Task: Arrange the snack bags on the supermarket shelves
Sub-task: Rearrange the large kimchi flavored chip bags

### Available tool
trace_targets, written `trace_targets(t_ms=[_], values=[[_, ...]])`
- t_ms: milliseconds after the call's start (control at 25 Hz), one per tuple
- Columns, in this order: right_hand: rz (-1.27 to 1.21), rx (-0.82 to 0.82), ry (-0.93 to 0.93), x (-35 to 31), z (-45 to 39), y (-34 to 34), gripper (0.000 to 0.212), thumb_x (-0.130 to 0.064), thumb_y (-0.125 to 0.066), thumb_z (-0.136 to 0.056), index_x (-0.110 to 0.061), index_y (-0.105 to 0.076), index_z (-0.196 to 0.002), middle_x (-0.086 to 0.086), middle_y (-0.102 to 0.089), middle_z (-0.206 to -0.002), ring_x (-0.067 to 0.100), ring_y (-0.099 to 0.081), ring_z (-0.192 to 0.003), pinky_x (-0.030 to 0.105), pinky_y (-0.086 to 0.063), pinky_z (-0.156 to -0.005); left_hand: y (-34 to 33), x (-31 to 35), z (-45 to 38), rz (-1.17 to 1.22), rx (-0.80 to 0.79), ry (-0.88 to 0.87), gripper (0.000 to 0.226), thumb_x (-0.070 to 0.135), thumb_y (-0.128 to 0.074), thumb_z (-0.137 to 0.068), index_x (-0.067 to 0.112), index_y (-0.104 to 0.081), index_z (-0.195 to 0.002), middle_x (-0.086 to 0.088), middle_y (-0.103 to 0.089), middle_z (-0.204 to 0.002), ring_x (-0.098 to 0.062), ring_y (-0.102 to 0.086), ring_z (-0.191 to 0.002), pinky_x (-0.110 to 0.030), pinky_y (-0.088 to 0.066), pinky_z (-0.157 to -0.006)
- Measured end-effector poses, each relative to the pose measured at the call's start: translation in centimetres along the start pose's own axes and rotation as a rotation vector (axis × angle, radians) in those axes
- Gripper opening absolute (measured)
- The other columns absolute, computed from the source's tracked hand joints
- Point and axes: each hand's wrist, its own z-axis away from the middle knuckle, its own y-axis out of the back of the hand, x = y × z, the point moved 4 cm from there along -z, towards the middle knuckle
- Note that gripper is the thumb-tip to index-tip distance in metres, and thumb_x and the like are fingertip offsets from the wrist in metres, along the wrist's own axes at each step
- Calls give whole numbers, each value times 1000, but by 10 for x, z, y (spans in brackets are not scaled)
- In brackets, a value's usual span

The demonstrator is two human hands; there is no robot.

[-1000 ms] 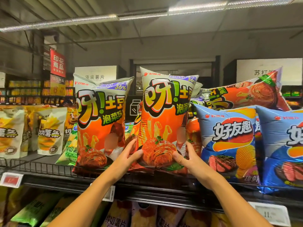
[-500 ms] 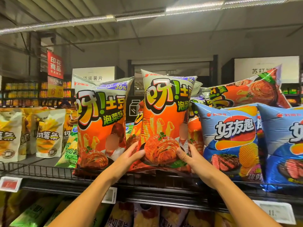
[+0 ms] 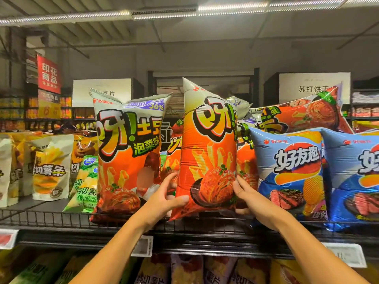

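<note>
At far left on the shelf stand pale fry bags, then an upright orange kimchi bag facing forward. Next to it, the left hand grips the lower left edge of the held orange bag, its fingers curled round the side. A second ago this bag faced front; now it is turned partly edge-on and tilted, its bottom corner at the wire rail. The right hand pinches its lower right edge. Blue bags stand just beside. The bag is probably being slotted into the gap, not yet seated.
</note>
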Motion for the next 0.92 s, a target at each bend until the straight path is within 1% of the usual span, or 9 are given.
trace_targets(t_ms=[120,200,320,440,520,600,680,800,920], values=[[5,7,-6,1,0,2,110,-85,-50,-63,-47,-4,-156,-22,-20,-159,3,-27,-135,33,-52,-95,-1,2,2,19,-6,13,100,52,-81,-57,39,-34,-144,11,-58,-133,-11,-67,-111,-33,-57,-88],[7,7,-3,3,-1,1,113,-88,-53,-62,-49,-5,-156,-24,-23,-154,4,-28,-135,36,-50,-97,0,2,2,25,-1,24,100,53,-81,-57,39,-35,-145,16,-57,-134,-12,-64,-115,-40,-54,-97],[-32,15,37,4,-3,3,112,-93,-64,-54,-60,-15,-149,-23,-30,-148,7,-34,-134,36,-50,-94,1,0,1,23,-16,48,107,55,-80,-58,37,-29,-150,10,-49,-145,-16,-55,-127,-46,-45,-108],[-73,25,67,0,2,3,75,-88,-70,-53,-80,-34,-117,-28,-36,-142,7,-39,-133,39,-45,-103,2,-2,0,29,-62,43,111,54,-81,-60,43,-19,-152,13,-43,-150,-12,-53,-130,-42,-43,-110],[-72,23,85,-2,6,2,64,-88,-70,-53,-87,-36,-107,-34,-38,-137,7,-40,-132,42,-41,-108,3,-4,-1,9,-74,27,108,56,-82,-61,52,-18,-148,16,-39,-152,-11,-51,-131,-43,-40,-112],[-81,20,106,-5,7,2,71,-87,-70,-54,-84,-33,-115,-33,-36,-142,9,-37,-135,47,-37,-113,4,-5,-2,-5,-67,13,99,59,-84,-59,63,-24,-138,18,-40,-151,-13,-51,-132,-49,-39,-112],[-112,6,120,-7,7,2,84,-80,-72,-59,-75,-31,-131,-28,-34,-151,10,-36,-139,49,-35,-114,4,-7,-3,1,-68,6,94,60,-85,-58,69,-28,-132,18,-44,-149,-14,-54,-130,-53,-40,-110],[-170,15,147,-8,6,4,92,-60,-75,-61,-59,-35,-144,-19,-40,-153,11,-42,-138,51,-35,-113,5,-6,-3,28,-70,-24,100,57,-86,-60,62,-26,-140,14,-41,-151,-15,-53,-131,-52,-39,-112],[-216,17,163,-3,6,9,104,-47,-85,-56,-50,-36,-147,-8,-48,-150,16,-51,-133,48,-40,-112,6,-5,-4,63,-56,-45,98,54,-80,-64,56,-25,-145,14,-34,-154,-8,-40,-140,-42,-36,-115]])
